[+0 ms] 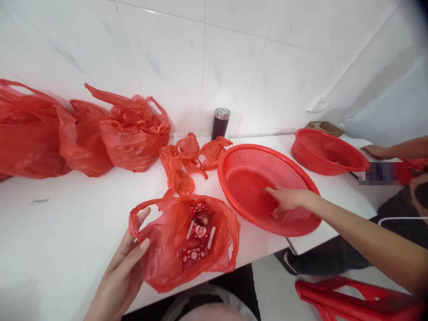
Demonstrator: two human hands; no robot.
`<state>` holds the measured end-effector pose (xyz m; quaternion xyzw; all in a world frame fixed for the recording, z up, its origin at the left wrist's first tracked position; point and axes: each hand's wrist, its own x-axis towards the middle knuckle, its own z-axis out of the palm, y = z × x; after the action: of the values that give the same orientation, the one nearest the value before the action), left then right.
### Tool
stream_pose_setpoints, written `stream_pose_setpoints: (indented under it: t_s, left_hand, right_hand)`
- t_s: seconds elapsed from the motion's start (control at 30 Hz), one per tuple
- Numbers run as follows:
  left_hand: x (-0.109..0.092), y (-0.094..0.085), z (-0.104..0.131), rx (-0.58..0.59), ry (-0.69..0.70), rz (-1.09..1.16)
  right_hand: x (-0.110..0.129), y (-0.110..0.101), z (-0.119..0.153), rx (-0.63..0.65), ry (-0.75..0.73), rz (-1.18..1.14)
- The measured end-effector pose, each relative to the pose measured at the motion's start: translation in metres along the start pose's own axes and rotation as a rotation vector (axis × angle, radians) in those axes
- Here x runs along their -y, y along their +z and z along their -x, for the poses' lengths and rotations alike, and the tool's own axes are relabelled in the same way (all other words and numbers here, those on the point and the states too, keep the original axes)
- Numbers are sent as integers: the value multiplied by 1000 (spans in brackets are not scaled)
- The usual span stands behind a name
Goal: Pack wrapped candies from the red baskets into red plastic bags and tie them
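A red plastic bag (157,263) stands open at the table's front edge, with several small red printed packets (200,231) inside. My left hand (129,254) grips the bag's left handle between thumb and fingers. Over to the right, my right hand (287,200) reaches down into a red perforated plastic basket (230,196), fingers apart and pointing at its bottom. I see nothing in that hand, though its underside is hidden. The part of the basket's floor that shows is bare.
Crumpled red bags (182,165) lie behind the open bag. Full red bags (133,138) line the wall at left. A dark thermos (220,124) stands behind. Rightward are a red basin (310,156), a cardboard box (326,128), a co-worker's hand (374,151) and a red stool (334,296).
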<state>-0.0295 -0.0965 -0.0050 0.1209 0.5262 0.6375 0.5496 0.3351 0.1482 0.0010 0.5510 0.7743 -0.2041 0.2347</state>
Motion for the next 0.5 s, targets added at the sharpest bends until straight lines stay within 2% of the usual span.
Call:
stream_pose_setpoints:
  t_s: [0.1,0.17,0.23,0.4,0.5]
  left_hand:
    - [1,-2,-1,-37,13,9]
    - [2,-3,-1,-34,15,9]
    - [1,-4,0,-22,12,5]
    - [-3,-3,3,-7,62,-8]
    - [-4,-2,4,-9,107,-24]
  right_hand:
    - [-17,20,-12,63,-86,-39]
    - [-19,20,-13,92,-149,-103]
    - [-15,10,-10,74,-192,-168]
    - [13,-29,4,-177,-354,-375]
    - [28,-39,4,-218,-353,-347]
